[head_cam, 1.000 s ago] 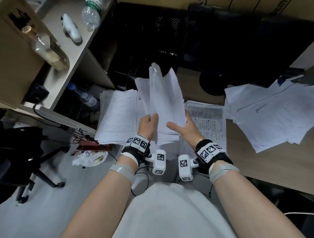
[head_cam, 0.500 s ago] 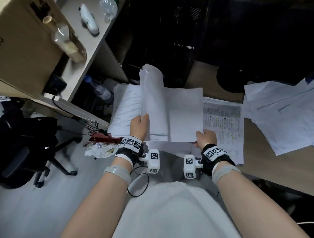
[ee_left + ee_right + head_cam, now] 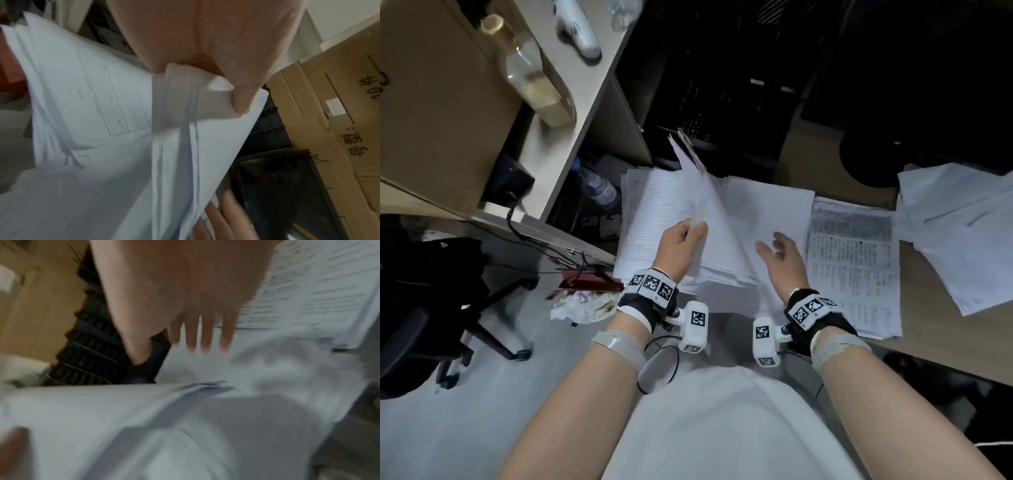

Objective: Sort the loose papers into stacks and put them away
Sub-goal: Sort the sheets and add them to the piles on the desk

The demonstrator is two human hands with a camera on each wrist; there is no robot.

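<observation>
My left hand (image 3: 690,230) grips the lower edge of a sheaf of white sheets (image 3: 697,178) that stands tilted up from the desk. In the left wrist view the thumb (image 3: 239,104) pinches that sheaf (image 3: 180,146). To its left lies a stack of lined forms (image 3: 654,212), also seen as lined forms (image 3: 115,100). My right hand (image 3: 774,245) is open, fingers spread over the blank middle stack (image 3: 770,209); I cannot tell whether it touches. Its straight fingers (image 3: 205,335) are blurred above the white paper (image 3: 226,402). A printed stack (image 3: 852,263) lies to the right.
Loose sheets (image 3: 962,233) lie spread at the desk's far right. A shelf (image 3: 558,144) with a glass bottle (image 3: 530,75) and a cardboard box (image 3: 431,102) stands at the left. Black crates (image 3: 722,85) are behind. A chair (image 3: 421,308) and crumpled paper (image 3: 582,305) are on the floor.
My right hand has let go of the sheet it laid on the middle stack and now hovers open over it. The left hand's sheaf leans further right.
</observation>
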